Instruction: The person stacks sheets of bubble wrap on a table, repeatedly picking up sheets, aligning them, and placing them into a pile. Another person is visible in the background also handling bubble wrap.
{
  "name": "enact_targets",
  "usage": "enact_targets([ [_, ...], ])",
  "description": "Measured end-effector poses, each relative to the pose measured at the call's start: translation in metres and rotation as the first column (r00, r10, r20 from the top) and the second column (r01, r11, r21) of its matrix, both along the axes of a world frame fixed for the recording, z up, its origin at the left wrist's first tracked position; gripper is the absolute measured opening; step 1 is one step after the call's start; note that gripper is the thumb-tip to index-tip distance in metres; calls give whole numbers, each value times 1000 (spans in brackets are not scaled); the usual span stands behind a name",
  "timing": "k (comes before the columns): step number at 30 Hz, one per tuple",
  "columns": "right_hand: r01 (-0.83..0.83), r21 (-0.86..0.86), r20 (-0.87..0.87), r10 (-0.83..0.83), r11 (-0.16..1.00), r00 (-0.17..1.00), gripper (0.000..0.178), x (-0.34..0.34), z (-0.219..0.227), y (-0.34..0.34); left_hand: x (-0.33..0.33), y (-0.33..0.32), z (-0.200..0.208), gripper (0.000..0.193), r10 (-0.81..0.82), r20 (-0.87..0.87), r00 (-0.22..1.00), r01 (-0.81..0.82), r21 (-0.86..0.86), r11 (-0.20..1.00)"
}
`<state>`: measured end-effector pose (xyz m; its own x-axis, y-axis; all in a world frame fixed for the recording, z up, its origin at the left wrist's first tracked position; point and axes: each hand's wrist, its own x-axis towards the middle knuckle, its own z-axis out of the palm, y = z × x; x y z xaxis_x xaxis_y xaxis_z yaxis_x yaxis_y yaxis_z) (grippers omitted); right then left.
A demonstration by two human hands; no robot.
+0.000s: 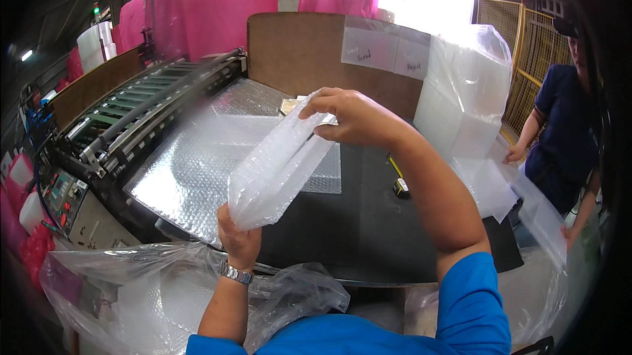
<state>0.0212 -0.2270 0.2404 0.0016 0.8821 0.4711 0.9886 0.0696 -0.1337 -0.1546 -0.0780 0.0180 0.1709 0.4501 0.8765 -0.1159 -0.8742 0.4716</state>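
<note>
Stretched between my two hands, above the dark table (368, 243), is a folded bubble wrap bag (280, 170). My left hand (238, 240), with a metal watch on its wrist, grips the lower end of the bag. Up at the far end, my right hand (345, 114) pinches the bag's edge between thumb and fingers. More bubble wrap sheets (178, 180) lie flat on the table to the left, beneath and beyond the bag. A yellow and black tape measure (400, 188) rests on the table near my right forearm, its blade partly pulled out.
A machine with rollers and green belts (141, 98) adjoins the table's left side, with a control panel (64, 200) nearer. At right stand plastic-covered stacks (464, 91); a person (559, 124) there holds clear plastic. Plastic bags (164, 296) bunch along the near edge. A brown board (296, 49) rises behind.
</note>
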Motion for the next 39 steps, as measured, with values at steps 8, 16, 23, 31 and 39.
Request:
enact_targets([
  [8, 85, 138, -35, -81, 987, 996, 39, -9, -4, 1, 0, -2, -7, 53, -72, 11, 997, 72, -36, 997],
  [16, 54, 20, 271, -58, 998, 961, 41, -30, -1, 10, -8, 1, -7, 64, -20, -176, 984, 10, -54, 999],
  [23, 228, 646, -325, -8, 728, 946, 26, -25, 46, -20, 19, 8, -35, 49, -498, 19, 867, 385, -661, 644],
  [31, -398, 424, -341, 551, 813, 762, 43, -153, -52, 55, 44, 17, -107, 40, -391, 50, 919, 319, -678, 662],
  [39, -533, -129, -43, 532, 836, 845, 58, -245, -181, 90, 27, -3, -47, 25, -396, 448, 801, 542, -824, 164],
])
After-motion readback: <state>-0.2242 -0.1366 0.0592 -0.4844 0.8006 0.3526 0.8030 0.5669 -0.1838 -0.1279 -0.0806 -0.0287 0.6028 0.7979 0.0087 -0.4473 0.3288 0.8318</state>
